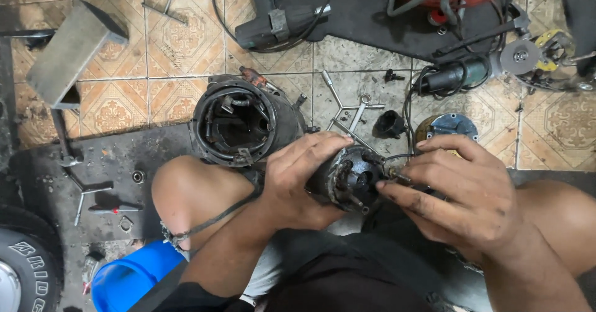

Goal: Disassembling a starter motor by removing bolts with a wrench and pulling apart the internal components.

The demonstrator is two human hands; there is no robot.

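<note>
1. Centre of the frame: the left hand (298,178) is wrapped around a greasy black motor part (349,178), gripping its side
2. The right hand (462,194) pinches a small metal piece (397,176) at the part's right edge, fingers curled closed
3. Just above and left lies a round, open motor housing (239,122) on the tiled floor (124,98)
4. A cross wrench (347,110) lies above the hands
5. An angle grinder (472,73) sits in the upper right
6. A blue bucket (127,278) is at the lower left

Repair workshop: greasy tiled floor (155,57), scattered wrenches (347,110), angle grinder (472,70), tyre (25,275).
</note>
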